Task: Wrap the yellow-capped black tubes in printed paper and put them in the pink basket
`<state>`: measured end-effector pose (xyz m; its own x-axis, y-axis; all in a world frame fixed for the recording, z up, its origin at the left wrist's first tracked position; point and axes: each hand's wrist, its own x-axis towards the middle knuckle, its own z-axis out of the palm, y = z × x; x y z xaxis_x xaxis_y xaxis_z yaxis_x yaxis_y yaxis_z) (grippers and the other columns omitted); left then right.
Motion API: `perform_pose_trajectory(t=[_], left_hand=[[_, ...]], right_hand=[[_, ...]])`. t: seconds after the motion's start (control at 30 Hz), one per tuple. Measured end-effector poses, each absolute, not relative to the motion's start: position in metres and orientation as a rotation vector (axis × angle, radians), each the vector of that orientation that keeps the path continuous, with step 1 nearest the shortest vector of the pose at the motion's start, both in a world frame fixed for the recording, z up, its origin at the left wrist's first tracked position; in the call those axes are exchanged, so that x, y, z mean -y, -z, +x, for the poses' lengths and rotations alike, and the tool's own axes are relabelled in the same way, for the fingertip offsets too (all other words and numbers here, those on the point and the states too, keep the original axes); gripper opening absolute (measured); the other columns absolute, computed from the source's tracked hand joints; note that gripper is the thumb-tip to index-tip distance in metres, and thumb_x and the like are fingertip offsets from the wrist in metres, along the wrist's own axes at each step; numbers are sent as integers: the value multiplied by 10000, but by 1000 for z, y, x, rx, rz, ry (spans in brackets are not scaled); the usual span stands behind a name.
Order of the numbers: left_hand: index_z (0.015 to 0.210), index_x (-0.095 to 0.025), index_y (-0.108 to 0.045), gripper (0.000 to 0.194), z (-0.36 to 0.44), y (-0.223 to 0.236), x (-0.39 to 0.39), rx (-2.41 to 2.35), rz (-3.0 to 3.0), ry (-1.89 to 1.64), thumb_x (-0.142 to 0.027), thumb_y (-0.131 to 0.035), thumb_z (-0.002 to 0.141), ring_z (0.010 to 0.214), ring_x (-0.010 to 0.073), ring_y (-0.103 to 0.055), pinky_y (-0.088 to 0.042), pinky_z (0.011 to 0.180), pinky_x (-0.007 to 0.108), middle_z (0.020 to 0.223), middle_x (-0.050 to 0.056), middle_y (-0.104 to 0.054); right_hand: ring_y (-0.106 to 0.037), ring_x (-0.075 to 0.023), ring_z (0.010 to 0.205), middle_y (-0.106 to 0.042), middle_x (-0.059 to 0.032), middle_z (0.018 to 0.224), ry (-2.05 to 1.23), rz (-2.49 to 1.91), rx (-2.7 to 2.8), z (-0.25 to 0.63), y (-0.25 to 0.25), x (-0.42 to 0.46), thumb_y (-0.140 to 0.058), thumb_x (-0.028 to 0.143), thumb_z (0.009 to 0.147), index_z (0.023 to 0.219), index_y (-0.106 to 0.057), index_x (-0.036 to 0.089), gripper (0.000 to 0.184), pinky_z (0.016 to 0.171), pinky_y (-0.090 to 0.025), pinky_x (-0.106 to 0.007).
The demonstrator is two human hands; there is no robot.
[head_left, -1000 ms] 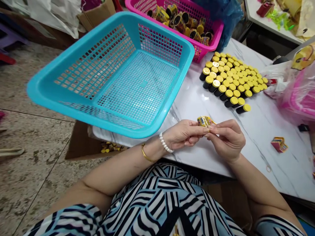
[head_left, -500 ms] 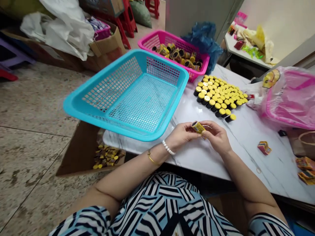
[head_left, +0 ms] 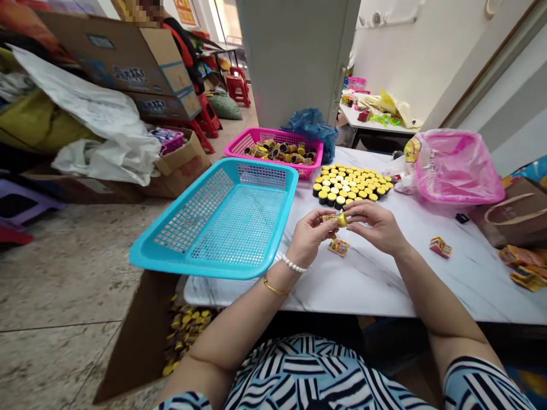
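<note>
My left hand (head_left: 313, 234) is closed around a small tube-shaped jar (head_left: 341, 220) with a yellow end, held above the table. At the jar's yellow end is my right hand (head_left: 376, 226), its thumb and fingers apart; whether the fingertips touch it I cannot tell. A printed yellow-and-red wrapper (head_left: 339, 246) lies on the white marbled table (head_left: 367, 287) just below my hands. Beyond them, black jars with yellow lids (head_left: 352, 183) stand upright in close rows. Another folded wrapper (head_left: 440, 247) rests to the right.
A blue plastic basket (head_left: 139, 259) overhangs the table's left edge. Behind it, a pink basket (head_left: 317, 169) holds several wrapped jars. On the right are a bag-lined pink basin (head_left: 482, 193) and more wrappers (head_left: 523, 265). Below the table's left edge is a cardboard box (head_left: 128, 336) containing jars.
The view has tilted upward. The right hand's fingers have spread from their grip on the jar, whose yellow end now faces right. A wrapper now shows on the table below the hands.
</note>
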<state>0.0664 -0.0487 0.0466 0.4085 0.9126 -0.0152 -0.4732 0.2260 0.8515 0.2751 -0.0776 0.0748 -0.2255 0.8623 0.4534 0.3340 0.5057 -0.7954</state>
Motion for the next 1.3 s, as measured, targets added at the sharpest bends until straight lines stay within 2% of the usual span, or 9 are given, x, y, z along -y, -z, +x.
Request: perform_pose_trajectory(t=[0.17,0.27,0.43,0.57,0.73,0.9,1.07,1.17,1.3], left_hand=[[1065,-161,-732,426,69,-21,48,-617,920,-1019,-320,-948,734,791,109,-695,-544,752,257,967,44,-775],[1087,-176,-740,403,68,-16,49,-600,1006,-1039,-292,-937,755,767,103,-694,-545,733,250,970,37,-780],[1072,-138,-724,389,63,-10,45,-725,1093,-913,-372,-896,813,532,97,-609,-494,558,237,672,-11,-703],[980,-126,-672,454,65,-6,41,-766,1002,-811,-500,-871,819,468,89,-578,-442,473,206,610,-13,-669],[903,-146,-609,605,70,-4,36,-790,896,-743,-694,-830,772,376,74,-520,-350,356,187,597,-17,-658],[926,-134,-631,642,69,-4,32,-765,802,-733,-686,-880,711,379,54,-518,-357,341,178,673,-13,-694],[787,-136,-607,710,70,0,33,-785,744,-662,-798,-830,665,307,34,-409,-236,286,185,566,-38,-613],[804,-139,-597,628,71,1,35,-705,719,-639,-657,-921,658,345,13,-404,-244,310,167,608,-54,-618],[825,-130,-612,491,73,0,35,-695,681,-588,-521,-901,764,382,2,-399,-227,339,156,620,-65,-592]], right_hand=[[-781,-209,995,-775,-77,1135,-899,-1063,1581,272,-37,82,-868,371,845,1242,-738,235,439,880,-698,-396],[-780,-215,992,-788,-77,1125,-838,-1053,1555,265,-27,85,-844,389,865,1198,-764,251,369,865,-697,-396],[-760,-202,927,-793,-73,1075,-500,-992,1718,262,-12,81,-854,342,852,1108,-804,280,268,864,-671,-374],[-732,-167,865,-755,-46,1008,-657,-1003,1696,263,-1,74,-775,381,934,1313,-724,286,394,796,-656,-324],[-716,-155,783,-733,-42,979,-821,-1065,1607,267,7,67,-813,412,901,1135,-766,265,281,711,-642,-304],[-747,-168,857,-689,-48,1140,-1139,-1008,1484,275,10,66,-834,388,881,1240,-722,289,390,716,-664,-316],[-717,-154,872,-707,-27,1053,-780,-1009,1624,268,7,71,-807,275,902,1204,-806,373,317,735,-634,-298],[-689,-139,796,-699,-8,925,-596,-1090,1561,262,7,73,-808,247,897,1158,-825,365,287,712,-609,-291],[-713,-173,880,-712,-35,1005,-462,-1170,1656,260,8,76,-780,256,911,1161,-820,345,268,765,-637,-345]])
